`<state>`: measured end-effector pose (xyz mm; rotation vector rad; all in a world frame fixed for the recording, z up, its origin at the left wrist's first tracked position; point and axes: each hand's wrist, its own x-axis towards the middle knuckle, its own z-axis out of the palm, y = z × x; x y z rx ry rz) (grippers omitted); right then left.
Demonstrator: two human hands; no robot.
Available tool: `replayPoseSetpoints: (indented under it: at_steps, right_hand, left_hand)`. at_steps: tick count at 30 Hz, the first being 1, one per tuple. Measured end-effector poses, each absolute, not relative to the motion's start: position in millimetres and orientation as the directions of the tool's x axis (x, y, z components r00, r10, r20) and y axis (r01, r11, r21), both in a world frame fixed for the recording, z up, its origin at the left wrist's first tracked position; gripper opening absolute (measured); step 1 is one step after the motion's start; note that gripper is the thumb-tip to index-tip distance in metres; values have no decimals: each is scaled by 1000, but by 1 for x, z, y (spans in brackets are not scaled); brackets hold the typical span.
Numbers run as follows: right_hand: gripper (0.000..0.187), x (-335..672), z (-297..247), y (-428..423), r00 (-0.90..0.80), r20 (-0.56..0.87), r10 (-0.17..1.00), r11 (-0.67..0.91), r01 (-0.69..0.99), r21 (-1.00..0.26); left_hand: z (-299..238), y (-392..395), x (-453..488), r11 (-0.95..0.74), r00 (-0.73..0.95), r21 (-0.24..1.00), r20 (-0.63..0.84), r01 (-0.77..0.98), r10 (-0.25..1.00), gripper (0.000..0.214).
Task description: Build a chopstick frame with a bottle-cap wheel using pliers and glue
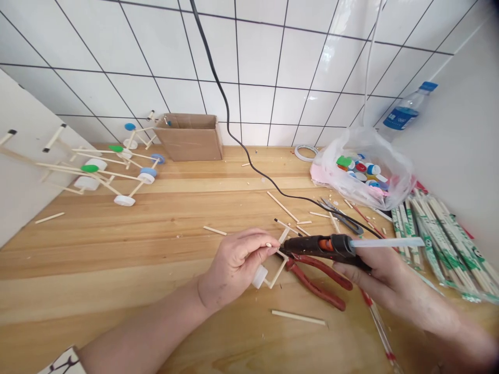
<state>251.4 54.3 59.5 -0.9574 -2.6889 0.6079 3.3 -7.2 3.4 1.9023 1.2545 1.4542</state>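
My left hand (238,262) is closed in a pinch around a short wooden stick (268,244), whose pale end shows between thumb and forefinger. My right hand (385,280) grips a black glue gun (312,245), with a clear glue stick (390,242) jutting from its back. The gun's nozzle is beside my left fingertips, over a small frame of wooden sticks (279,272). A white bottle cap (259,276) is at the frame's near end, partly behind my left hand. Pliers with red handles (315,285) lie below the gun, their jaws mostly hidden.
Stick-and-cap models (105,169) stand at the left near a cardboard box (191,137). A black cord (249,156) crosses the table. On the right are a plastic bag (323,169) of bottle caps, scissors (343,215), wrapped chopsticks (448,234) and a water bottle (405,114). Loose sticks (298,317) lie about.
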Motion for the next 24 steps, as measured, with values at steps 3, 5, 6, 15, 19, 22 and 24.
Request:
replayPoseSetpoints:
  at_steps: [3,5,6,15,19,22,24]
  right_hand:
    - [19,250,57,57,-741,50,670,674,579,-459]
    - [22,250,56,58,-727,23,686,650,598,-469]
    - [23,250,55,58,-721,6,693,636,607,-476]
    - [33,247,51,74,-725,-116,679,434,523,-734]
    - [39,244,53,79,-733,-141,665,350,473,-809]
    - [38,244,54,79,-736,-157,659,303,451,-840]
    - [39,245,55,79,-731,-162,663,284,445,-849]
  left_hand:
    - [4,-7,3,-494,39,774,524,396,851,13]
    - [4,-7,3,-497,39,773,526,393,849,14]
    - [4,-7,3,-501,37,772,531,392,846,14]
    - [5,-7,4,-509,49,755,540,413,840,14]
    - [4,-7,4,-526,50,743,558,413,828,14]
    - [3,-7,4,-521,48,746,554,416,831,15]
    - [3,-7,4,-519,54,746,550,419,834,14]
